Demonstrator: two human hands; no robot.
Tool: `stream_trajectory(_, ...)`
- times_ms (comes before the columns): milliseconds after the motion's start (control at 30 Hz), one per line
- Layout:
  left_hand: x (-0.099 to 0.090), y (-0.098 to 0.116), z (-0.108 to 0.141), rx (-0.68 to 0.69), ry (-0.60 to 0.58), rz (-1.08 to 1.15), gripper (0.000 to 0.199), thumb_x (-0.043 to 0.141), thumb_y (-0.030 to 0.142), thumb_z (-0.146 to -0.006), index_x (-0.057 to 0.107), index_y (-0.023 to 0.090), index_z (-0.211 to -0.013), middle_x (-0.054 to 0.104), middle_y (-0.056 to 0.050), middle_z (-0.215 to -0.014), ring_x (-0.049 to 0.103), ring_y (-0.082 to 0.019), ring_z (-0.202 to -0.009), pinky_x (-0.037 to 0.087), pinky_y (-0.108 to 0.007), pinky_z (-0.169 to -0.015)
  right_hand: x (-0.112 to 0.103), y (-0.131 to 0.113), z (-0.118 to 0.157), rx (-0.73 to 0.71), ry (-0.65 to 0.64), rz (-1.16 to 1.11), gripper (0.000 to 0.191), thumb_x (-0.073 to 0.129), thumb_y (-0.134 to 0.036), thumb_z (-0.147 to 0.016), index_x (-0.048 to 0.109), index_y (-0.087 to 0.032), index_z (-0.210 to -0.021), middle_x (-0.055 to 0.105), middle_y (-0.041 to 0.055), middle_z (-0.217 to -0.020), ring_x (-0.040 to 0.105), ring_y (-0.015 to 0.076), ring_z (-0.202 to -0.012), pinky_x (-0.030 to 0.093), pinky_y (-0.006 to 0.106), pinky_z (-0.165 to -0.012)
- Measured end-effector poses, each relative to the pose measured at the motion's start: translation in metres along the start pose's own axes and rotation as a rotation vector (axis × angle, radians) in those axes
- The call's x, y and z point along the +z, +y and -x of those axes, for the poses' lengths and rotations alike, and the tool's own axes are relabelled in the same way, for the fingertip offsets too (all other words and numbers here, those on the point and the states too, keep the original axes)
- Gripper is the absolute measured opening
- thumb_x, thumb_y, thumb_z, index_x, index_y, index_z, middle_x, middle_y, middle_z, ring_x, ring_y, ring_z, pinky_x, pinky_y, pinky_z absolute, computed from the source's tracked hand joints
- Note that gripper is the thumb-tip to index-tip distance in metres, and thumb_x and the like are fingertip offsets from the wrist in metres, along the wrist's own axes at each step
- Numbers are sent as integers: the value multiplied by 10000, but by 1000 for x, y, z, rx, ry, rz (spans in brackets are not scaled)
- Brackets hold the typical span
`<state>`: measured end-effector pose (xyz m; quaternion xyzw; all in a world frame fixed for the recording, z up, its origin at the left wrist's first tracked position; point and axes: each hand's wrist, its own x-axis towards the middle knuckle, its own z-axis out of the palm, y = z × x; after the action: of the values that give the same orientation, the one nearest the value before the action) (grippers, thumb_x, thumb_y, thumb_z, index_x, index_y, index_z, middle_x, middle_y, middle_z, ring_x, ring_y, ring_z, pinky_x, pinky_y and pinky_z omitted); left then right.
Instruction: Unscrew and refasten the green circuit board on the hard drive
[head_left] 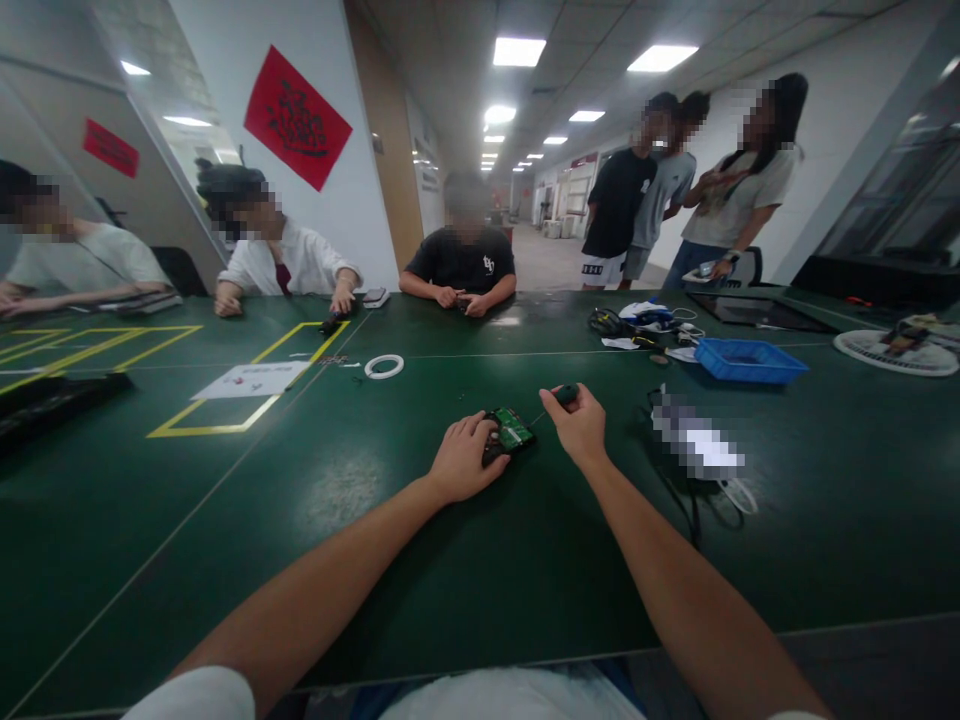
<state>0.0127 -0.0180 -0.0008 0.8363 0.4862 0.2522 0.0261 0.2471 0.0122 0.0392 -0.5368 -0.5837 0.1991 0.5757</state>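
Under the fingers of my left hand (465,460) lies a small black device with a bare green circuit board (515,428). My fingers and thumb hold it by its left side and near edge, covering part of it. My right hand (585,428) is closed around the dark handle of a screwdriver (568,393), just right of the board. Its thin shaft slants down and left towards the board's right edge; whether the tip touches is too small to tell. Both hands are over the middle of the green table (480,590).
A blue tray (750,362), a pile of cables (645,318) and a blurred-out phone-like object (697,440) with cords lie to the right. A white ring (384,366) and a paper sheet (251,380) are at left. Several people sit or stand beyond the table.
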Motion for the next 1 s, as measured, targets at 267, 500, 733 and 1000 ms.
stream_trajectory(267, 1, 6, 0, -210, 99, 26, 758, 552, 747, -854, 531, 191, -1369, 624, -191, -1325, 599, -385, -1187, 449, -485, -978, -15, 25, -9, 215, -87, 254, 263, 583, -484, -923, 604, -227, -870, 661, 61, -776, 623, 225, -712, 450, 325, -647)
stream_trajectory(500, -13, -66, -32, -485, 73, 34, 291, 471, 402, -1013, 699, 226, -1046, 740, -82, -958, 690, -240, -902, 484, -313, -800, -1, 28, -6, 207, -349, 562, 176, 629, -376, -908, 635, -203, -877, 681, 90, -860, 611, 207, -744, 371, 295, -623)
stream_trajectory(733, 3, -99, -65, -537, 90, -11, 184, 634, 341, -913, 752, 228, -997, 714, -105, -1052, 657, -242, -1008, 494, -324, -875, 5, 20, 0, 193, -570, 503, 136, 652, -293, -849, 691, -187, -772, 712, 59, -770, 613, 178, -680, 347, 275, -589)
stream_trajectory(1000, 18, -103, -81, -553, 104, -23, 174, 644, 361, -902, 765, 242, -944, 705, -101, -1033, 651, -245, -988, 498, -328, -873, 7, 11, 7, 260, -687, 345, 227, 611, -309, -852, 734, -184, -709, 749, 39, -755, 589, 146, -638, 341, 254, -577)
